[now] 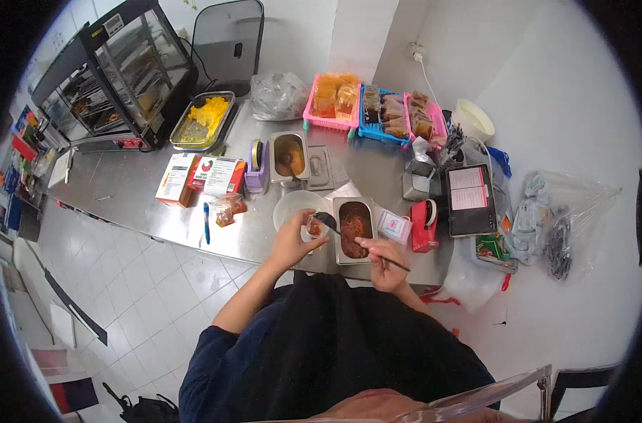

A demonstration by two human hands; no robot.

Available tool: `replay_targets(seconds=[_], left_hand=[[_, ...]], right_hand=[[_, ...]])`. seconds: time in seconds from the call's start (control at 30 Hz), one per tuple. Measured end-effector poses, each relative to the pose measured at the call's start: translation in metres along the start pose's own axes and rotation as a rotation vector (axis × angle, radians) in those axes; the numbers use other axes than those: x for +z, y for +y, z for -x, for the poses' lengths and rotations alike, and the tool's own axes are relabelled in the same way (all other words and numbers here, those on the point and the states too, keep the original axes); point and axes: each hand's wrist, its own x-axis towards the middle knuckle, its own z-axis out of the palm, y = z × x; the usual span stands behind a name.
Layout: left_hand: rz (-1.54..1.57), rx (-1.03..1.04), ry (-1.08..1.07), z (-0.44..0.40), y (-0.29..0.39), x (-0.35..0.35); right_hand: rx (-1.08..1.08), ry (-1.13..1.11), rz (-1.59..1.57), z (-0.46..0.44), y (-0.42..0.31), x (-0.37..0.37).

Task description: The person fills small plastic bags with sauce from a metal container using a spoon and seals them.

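My left hand (293, 241) pinches a small clear plastic bag (314, 228) with some red sauce in its bottom. A black ladle (326, 220) is gripped by its handle in my right hand (384, 263), and its bowl is at the mouth of the bag. Under the bag and my left fingers stands a whitish round bowl (287, 206). To its right, close by my right hand, is a steel pan (338, 248) of dark red chili sauce (355, 231).
Behind are a steel pan of yellowish sauce (290, 151), a purple tape dispenser (256, 176) and baskets of filled bags, including a pink basket (324, 121). Left lie filled sauce bags (229, 210) and a blue pen (206, 224). A red tape dispenser (424, 229) stands right.
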Motion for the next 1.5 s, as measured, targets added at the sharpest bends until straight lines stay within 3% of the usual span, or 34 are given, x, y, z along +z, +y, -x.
replay_targets(seconds=[0.1, 0.3, 0.5, 0.63, 0.83, 0.93, 1.03, 1.27, 1.37, 1.5], left_hand=[[0.043, -0.018, -0.007, 0.001, -0.003, 0.000], [0.086, -0.046, -0.017, 0.002, -0.005, -0.002], [0.037, -0.029, 0.002, 0.000, -0.007, -0.002], [0.058, -0.065, -0.009, 0.000, -0.003, -0.003], [0.048, -0.087, -0.008, -0.001, -0.001, 0.000], [0.045, -0.077, -0.006, 0.000, -0.001, -0.001], [0.046, -0.054, 0.011, 0.000, -0.006, 0.002], [0.012, -0.050, 0.063, 0.004, -0.003, 0.001], [0.078, -0.161, -0.013, 0.004, 0.000, 0.000], [0.042, -0.113, 0.045, 0.006, -0.002, 0.005]], right_hand=[[-0.038, -0.051, -0.032, -0.003, -0.002, 0.003], [0.051, 0.083, -0.021, 0.006, 0.004, 0.008], [0.680, 0.666, -0.593, 0.009, 0.027, 0.015], [0.787, 0.741, -0.675, 0.022, 0.039, 0.012], [0.489, 0.463, -0.397, 0.017, 0.020, 0.019], [0.171, 0.191, -0.203, 0.020, 0.019, 0.018], [-0.014, -0.001, -0.068, 0.011, 0.012, 0.015], [-0.092, -0.067, -0.034, 0.007, 0.010, 0.012], [-0.070, -0.035, -0.055, 0.008, 0.009, 0.013], [-0.060, -0.048, -0.039, 0.007, 0.007, 0.011]])
